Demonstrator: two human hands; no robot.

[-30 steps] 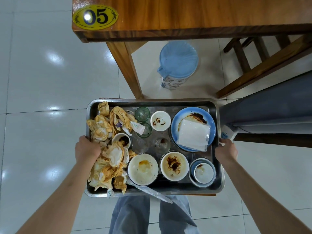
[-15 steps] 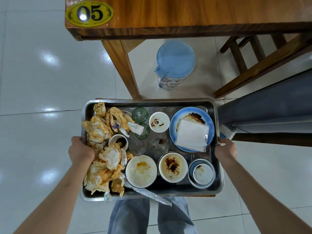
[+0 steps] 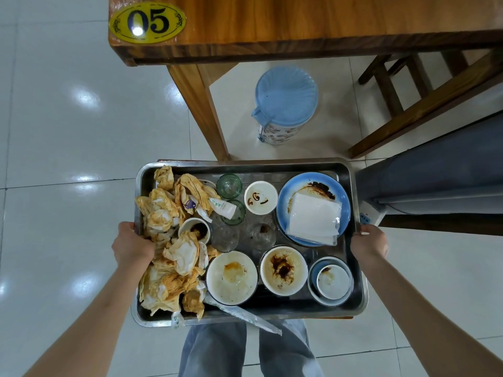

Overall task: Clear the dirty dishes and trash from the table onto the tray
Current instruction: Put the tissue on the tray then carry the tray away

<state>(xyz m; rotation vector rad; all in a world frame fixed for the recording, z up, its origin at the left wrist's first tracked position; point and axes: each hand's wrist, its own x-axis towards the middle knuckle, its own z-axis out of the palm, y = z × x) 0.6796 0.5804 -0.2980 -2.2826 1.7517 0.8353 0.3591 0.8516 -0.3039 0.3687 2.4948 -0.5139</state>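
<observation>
A: Reporting what I'm seeing. I'm holding the steel tray (image 3: 351, 172) off the table, over my legs. My left hand (image 3: 132, 247) is gripping the tray's 9 o'clock rim, fingers curled over the edge and touching the stained napkins (image 3: 168, 262). My right hand (image 3: 370, 242) is clamping the 3 o'clock rim the same way.

B: What's riding on the tray?

A: The crumpled, orange-stained napkins are filling the whole 9 o'clock side, from 11 down to 7. A small sauce cup (image 3: 195, 230) is sitting half buried among them. Toward 12 o'clock two green glasses (image 3: 229, 185) are standing one behind the other, with a wrapped sachet (image 3: 221, 207) lying across the nearer one. Just beside them at 1 o'clock is a white sauce dish (image 3: 260, 197). At 2 o'clock a blue plate (image 3: 313, 183) is carrying a folded clear plastic sheet (image 3: 313, 219). Two clear glasses (image 3: 262, 236) are standing near the centre.

B: And the near edge?

A: Two white bowls: one with orange residue (image 3: 231, 277) at 6 o'clock, one with dark sauce (image 3: 283, 270) just beside it. At 4 o'clock a small white bowl is nesting in a blue bowl (image 3: 330, 281). A long plastic wrapper (image 3: 245, 315) is hanging over the rim at 6 o'clock.

B: Surroundings?

A: The wooden table (image 3: 299, 23), with an oval yellow "05" plate (image 3: 147, 22), is lying at 12 o'clock. A blue-lidded bin (image 3: 285, 103) is standing on the tiled floor under it. A wooden chair (image 3: 424, 99) is at 2 o'clock.
</observation>
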